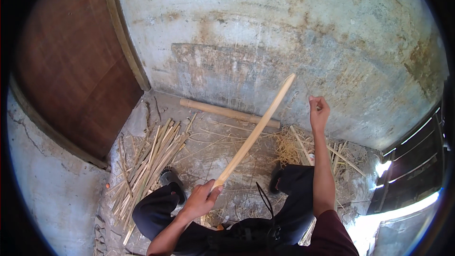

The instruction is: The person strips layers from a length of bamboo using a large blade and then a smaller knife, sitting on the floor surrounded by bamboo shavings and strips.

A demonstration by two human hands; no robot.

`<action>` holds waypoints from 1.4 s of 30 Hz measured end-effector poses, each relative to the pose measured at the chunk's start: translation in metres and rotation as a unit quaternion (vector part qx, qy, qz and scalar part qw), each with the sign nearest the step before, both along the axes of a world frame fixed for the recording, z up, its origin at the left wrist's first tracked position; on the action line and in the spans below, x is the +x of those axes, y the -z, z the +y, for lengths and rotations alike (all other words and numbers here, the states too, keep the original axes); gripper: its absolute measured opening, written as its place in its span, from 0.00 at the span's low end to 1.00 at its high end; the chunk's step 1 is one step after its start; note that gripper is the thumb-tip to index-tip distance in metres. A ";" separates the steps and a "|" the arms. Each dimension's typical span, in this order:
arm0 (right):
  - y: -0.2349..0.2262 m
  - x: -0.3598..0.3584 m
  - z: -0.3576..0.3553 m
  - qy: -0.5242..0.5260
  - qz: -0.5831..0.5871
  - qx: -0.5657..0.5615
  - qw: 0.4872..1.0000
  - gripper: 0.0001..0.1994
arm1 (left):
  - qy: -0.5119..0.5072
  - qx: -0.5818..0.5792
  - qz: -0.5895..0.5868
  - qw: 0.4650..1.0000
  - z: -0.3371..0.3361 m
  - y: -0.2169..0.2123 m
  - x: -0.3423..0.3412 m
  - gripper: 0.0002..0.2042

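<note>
A long, pale split-bamboo slat (253,136) slants up and to the right across the middle, its far tip pointed. My left hand (203,200) is closed round its near end, above my lap. Off to the right, my right hand (319,110) is raised apart from the slat, in front of the wall. Its fingers are curled in a pinch. A faint thin line shows near the fingertips, but I cannot make out what they hold, if anything.
A bamboo pole (227,112) lies along the foot of the stained wall (265,28). Split bamboo strips (150,161) are heaped left of my legs, and curly shavings (287,149) lie to the right. A brown door (71,57) stands at the left.
</note>
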State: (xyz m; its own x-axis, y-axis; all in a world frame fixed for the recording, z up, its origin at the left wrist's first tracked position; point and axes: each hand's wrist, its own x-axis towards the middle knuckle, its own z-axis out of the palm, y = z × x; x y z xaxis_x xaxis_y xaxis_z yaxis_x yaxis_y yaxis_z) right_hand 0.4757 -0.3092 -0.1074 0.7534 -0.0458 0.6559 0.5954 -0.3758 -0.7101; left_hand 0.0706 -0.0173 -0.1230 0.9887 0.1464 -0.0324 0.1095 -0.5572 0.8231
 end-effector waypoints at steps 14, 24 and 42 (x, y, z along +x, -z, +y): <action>0.002 -0.088 0.072 -0.240 0.157 0.075 0.955 0.06 | -0.046 -0.375 0.138 0.916 0.030 0.000 0.015 0.15; 0.005 -0.167 0.099 -0.391 -0.049 -0.204 0.896 0.07 | -0.017 -0.345 0.124 0.930 0.014 -0.005 0.038 0.15; 0.013 -0.201 0.110 -0.398 -0.044 -0.211 0.892 0.06 | -0.033 -0.259 0.081 0.962 0.016 0.005 0.048 0.13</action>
State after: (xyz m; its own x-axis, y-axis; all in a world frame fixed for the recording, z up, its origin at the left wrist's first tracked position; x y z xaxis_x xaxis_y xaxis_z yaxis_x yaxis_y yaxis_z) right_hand 0.2745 -0.1996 -0.1204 0.3819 0.7458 0.5459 0.8393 -0.0327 -0.5426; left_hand 0.1189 -0.0016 -0.1276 0.9538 0.1323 -0.2699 0.2800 -0.0651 0.9578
